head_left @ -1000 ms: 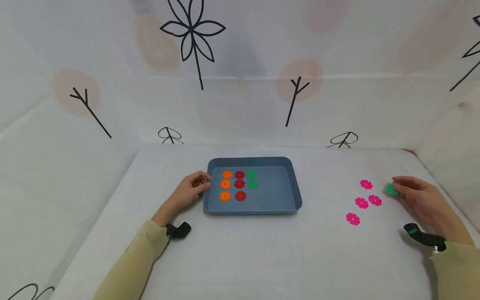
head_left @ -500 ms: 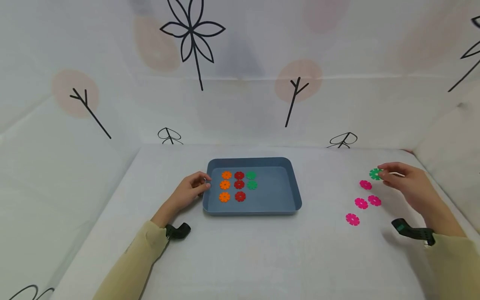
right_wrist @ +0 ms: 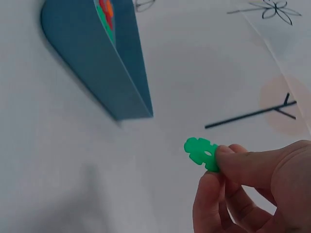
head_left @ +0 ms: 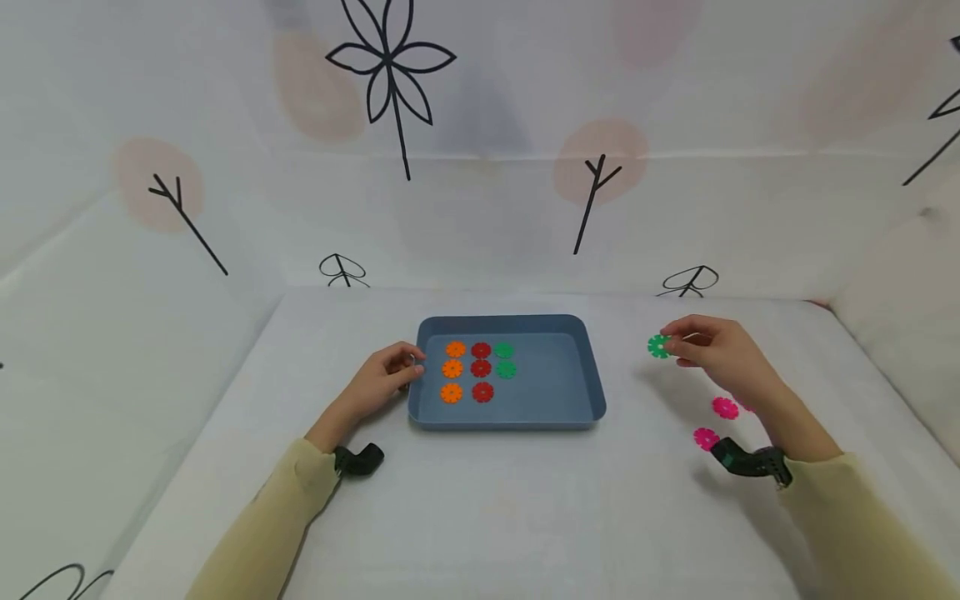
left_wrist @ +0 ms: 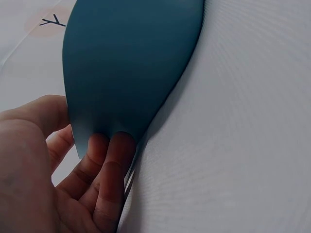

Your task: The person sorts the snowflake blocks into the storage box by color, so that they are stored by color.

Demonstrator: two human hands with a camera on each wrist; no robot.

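Note:
My right hand [head_left: 720, 354] pinches a green notched plastic disc [head_left: 659, 346] between thumb and fingers, above the table to the right of the tray. A blue-grey tray [head_left: 555, 417] lies mid-table, and my left hand [head_left: 378, 379] grips its left edge. The left wrist view shows fingertips [left_wrist: 121, 141] against the tray's outer wall [left_wrist: 131, 63]. Inside the tray are a column of orange discs [head_left: 452, 368], a column of red discs [head_left: 482, 368] and two green discs [head_left: 506, 369]. The right wrist view shows the held disc's near edge at the thumb.
Pink discs [head_left: 724, 407] lie on the white table right of the tray, partly hidden by my right forearm. White patterned cloth [head_left: 480, 208] rises behind the table and along its sides. Each wrist wears a black camera band [head_left: 360, 460].
My right hand has lifted the green disc from the far right and carried it left, past the pink discs toward the tray. My left hand has stayed on the tray's edge.

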